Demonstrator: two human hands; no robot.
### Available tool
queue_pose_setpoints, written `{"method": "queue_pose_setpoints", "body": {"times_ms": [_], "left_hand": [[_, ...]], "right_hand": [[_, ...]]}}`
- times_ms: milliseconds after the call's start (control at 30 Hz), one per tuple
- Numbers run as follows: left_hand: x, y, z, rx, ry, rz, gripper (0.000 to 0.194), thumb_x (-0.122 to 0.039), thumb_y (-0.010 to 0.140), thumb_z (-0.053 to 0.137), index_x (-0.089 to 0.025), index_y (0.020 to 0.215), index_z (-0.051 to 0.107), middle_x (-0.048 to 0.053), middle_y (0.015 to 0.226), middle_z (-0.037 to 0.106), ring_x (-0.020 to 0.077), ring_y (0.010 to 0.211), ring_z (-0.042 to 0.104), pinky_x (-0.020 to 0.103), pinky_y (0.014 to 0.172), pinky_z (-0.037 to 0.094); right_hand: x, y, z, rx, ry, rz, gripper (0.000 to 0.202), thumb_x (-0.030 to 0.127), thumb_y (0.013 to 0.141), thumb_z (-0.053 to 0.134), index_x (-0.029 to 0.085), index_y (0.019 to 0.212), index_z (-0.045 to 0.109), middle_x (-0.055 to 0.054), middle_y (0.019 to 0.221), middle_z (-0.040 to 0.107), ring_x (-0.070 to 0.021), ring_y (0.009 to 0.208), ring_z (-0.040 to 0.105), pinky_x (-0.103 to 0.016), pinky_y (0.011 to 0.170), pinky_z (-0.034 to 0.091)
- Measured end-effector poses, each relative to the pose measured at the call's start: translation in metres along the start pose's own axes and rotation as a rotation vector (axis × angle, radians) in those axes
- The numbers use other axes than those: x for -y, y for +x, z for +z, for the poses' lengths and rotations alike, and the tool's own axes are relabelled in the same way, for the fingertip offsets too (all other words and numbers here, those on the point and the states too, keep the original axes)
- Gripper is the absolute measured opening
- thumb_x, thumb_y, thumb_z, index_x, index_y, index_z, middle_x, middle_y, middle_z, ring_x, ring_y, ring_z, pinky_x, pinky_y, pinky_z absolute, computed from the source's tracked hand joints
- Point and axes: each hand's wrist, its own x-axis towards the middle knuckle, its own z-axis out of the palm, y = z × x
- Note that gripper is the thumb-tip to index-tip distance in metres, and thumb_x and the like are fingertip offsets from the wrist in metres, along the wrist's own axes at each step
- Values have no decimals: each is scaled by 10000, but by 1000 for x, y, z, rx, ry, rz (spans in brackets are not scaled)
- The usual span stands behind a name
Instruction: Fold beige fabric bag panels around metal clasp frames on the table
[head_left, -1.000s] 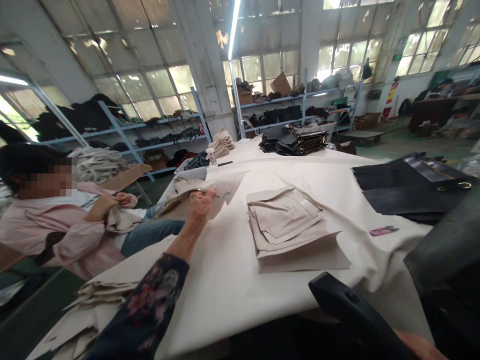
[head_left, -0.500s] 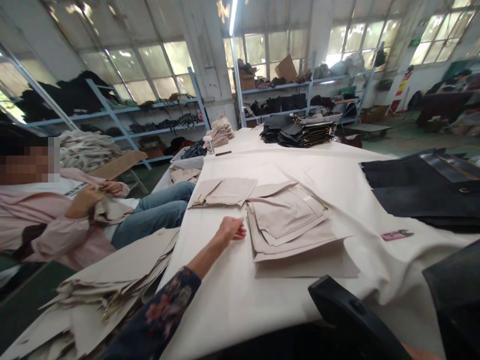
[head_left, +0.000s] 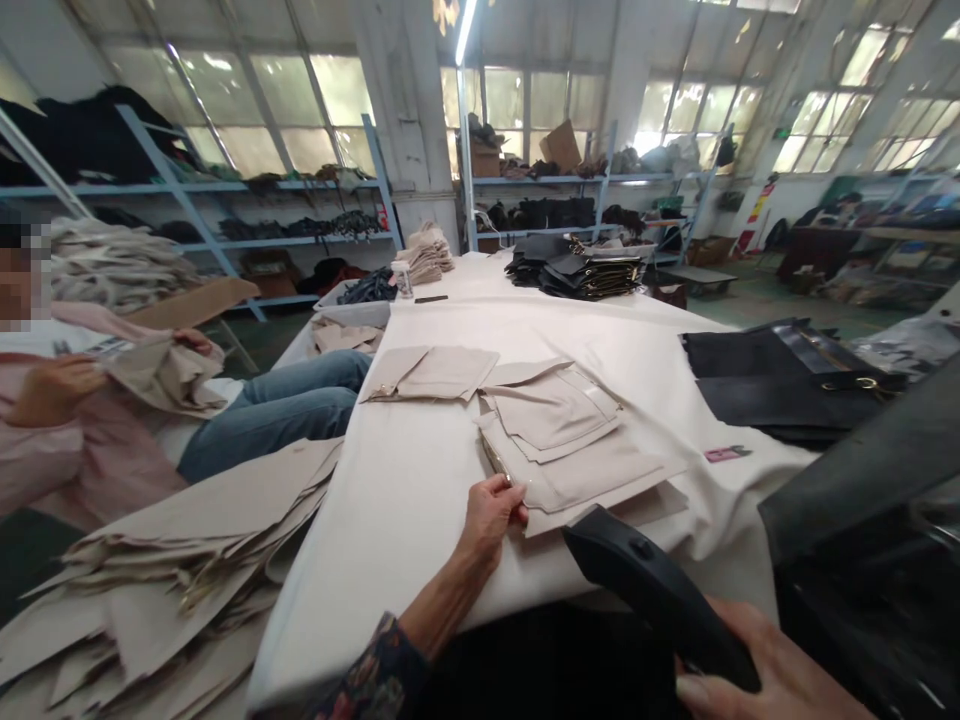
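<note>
My left hand [head_left: 491, 512] reaches across the white-covered table [head_left: 405, 500] and pinches the near left corner of a stack of beige fabric pieces [head_left: 570, 450]. A single beige piece [head_left: 431, 373] lies flat just beyond the stack, to its left. My right hand [head_left: 765, 675] is at the bottom right, wrapped around a black padded strap or handle [head_left: 652, 590] that runs up toward the stack. Dark bag material fills the lower right corner.
A seated person in pink [head_left: 82, 420] at the left works a beige piece. A heap of beige pieces [head_left: 172, 560] lies lower left. Black panels [head_left: 780, 385] and small pink snips [head_left: 724, 453] lie right; black stacks [head_left: 585, 270] lie at the far end. Blue shelving stands behind.
My left hand laid a beige piece flat on the table beyond the stack, then drew back to the stack's near left corner. My right hand came into view on the black strap.
</note>
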Motion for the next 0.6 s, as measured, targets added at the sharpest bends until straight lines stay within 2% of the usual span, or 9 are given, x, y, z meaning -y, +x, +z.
{"method": "queue_pose_setpoints", "body": {"times_ms": [133,333,600], "left_hand": [[3,-21,6,35,-52,61,226,-325,680,685,-123,661,585,-19,436,556,81,408,461,214,480,387],[10,-29,6,124,-109,99,260,-372,731,658,-125,750,577,-41,417,535,72,359,426,197,431,326],[21,-33,3,162,-99,101,258,-374,752,644,-134,794,562,-50,373,523,71,319,417,181,396,280]], "right_hand": [[2,-3,8,53,7,50,304,442,733,585,139,734,564,16,465,527,-101,453,450,-199,467,326],[6,8,25,29,57,58,235,365,737,594,143,785,535,44,451,516,-87,379,429,-186,419,339],[17,-3,4,-142,-40,36,335,464,767,593,165,643,508,23,442,536,-101,404,476,-195,447,370]]}}
